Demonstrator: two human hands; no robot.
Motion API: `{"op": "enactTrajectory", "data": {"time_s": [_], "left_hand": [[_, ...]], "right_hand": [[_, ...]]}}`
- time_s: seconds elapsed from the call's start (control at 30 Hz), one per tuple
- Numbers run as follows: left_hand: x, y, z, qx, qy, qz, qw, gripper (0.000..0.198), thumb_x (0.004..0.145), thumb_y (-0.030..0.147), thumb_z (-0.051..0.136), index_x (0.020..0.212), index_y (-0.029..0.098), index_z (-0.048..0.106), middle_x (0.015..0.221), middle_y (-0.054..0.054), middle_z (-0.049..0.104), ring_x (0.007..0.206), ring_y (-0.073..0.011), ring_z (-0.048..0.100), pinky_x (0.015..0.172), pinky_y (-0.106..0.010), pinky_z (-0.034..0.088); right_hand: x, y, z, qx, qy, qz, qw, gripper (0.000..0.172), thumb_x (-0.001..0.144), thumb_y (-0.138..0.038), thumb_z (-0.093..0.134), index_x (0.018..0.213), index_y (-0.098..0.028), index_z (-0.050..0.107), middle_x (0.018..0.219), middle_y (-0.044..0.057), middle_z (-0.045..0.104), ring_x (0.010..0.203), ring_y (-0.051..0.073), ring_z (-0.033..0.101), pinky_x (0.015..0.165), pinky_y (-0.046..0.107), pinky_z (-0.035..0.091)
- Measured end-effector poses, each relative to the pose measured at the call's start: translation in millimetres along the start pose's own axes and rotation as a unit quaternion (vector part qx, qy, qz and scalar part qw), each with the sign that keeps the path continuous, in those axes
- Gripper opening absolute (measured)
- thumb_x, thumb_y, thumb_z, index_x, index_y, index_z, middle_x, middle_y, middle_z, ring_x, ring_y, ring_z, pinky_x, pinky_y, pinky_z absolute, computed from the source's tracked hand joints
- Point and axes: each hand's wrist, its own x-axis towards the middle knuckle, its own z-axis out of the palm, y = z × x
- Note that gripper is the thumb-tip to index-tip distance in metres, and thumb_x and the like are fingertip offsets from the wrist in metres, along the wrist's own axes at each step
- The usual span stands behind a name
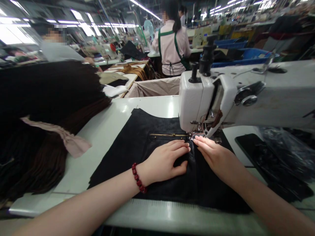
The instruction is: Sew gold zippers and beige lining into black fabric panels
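Observation:
A black leather-like panel [118,160] lies spread on the pale machine table, under the needle end of a white sewing machine [197,98]. A brass zipper [169,134] is set into the panel, its right end close to the presser foot [190,136]. Flat on the panel, just below the zipper, rests my left hand [167,160], fingers stretched out and thumb apart. My right hand [216,157] lies to the right of the foot, its straight fingertips pressing the panel beside the needle. Neither hand grasps anything. A dark red beaded bracelet circles my left wrist.
At left stands a tall stack of dark pieces [49,85] with a pinkish cloth strip [61,136] on it. A dark phone-like slab [248,147], clear plastic and black pieces lie at right. Beyond the table [147,214], a person in a green-strapped apron [169,46] faces away.

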Motion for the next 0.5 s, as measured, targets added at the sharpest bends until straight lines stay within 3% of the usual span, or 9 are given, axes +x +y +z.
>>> {"op": "enactTrajectory", "data": {"time_s": [0.5], "left_hand": [[-1.6, -0.4, 2.5, -0.008, 0.010, 0.004, 1.000, 0.037, 0.089, 0.027, 0.054, 0.126, 0.022, 0.056, 0.131, -0.004, 0.060, 0.131, -0.0192, 0.048, 0.115, -0.034, 0.039]], "right_hand": [[1.2, -1.7, -2.4, 0.004, 0.010, -0.011, 1.000, 0.038, 0.097, -0.017, 0.043, 0.133, -0.017, 0.057, 0.136, 0.011, 0.059, 0.125, 0.021, 0.055, 0.107, 0.039, 0.047]]}}
